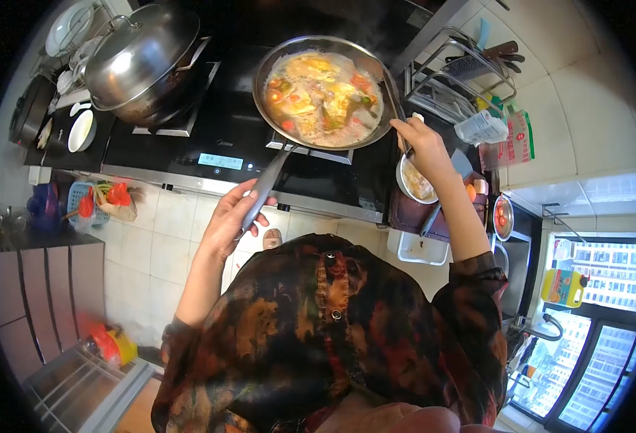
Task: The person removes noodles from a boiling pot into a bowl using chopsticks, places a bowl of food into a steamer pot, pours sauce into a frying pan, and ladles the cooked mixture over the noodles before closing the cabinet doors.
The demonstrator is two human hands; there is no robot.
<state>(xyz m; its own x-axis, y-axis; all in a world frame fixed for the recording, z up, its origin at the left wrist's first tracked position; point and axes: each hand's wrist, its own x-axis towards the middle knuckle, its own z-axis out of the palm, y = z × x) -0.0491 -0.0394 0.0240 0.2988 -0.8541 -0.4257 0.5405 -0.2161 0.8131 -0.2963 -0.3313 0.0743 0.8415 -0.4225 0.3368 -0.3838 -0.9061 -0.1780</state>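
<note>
A frying pan [262, 108] of broth, with egg and red tomato pieces [325, 97], sits over the right burner of the black stove. My left hand [233, 218] is closed around its grey handle, thumb on top and fingertips showing below. At the pan's right rim, my right hand [420, 144] grips the handle of a spatula [391, 97]. The spatula's dark blade slants into the pan along its right side, its tip hard to make out. Just under my right wrist is a white bowl [406, 184] with pale food in it, partly covered by the forearm.
A large lidded wok [141, 65] occupies the left burner, with a small white bowl [82, 131] beside it. A wire knife rack [441, 79] stands against the right wall. Below it, a brown cutting board [444, 224] lies near a metal bowl [503, 218] with red pieces.
</note>
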